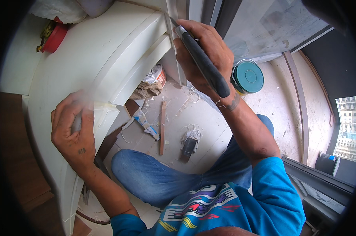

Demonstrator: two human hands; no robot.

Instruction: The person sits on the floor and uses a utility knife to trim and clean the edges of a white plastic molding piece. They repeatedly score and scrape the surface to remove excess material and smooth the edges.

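Black-handled cutter [204, 61] in right hand [218, 51]; smooth, curved white counter [79, 53]

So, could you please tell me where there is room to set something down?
The curved white surface looks bare between the red roll and left hand; mostly bare, too, is floor between the green-lidded bucket and long strip. Crowded: before the knees, with tube, wooden stick, dark block.

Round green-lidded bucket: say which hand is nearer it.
The right. In the picture, the right hand is just up-left of the round green-lidded bucket; the left hand is much farther left, at the curved white panel.
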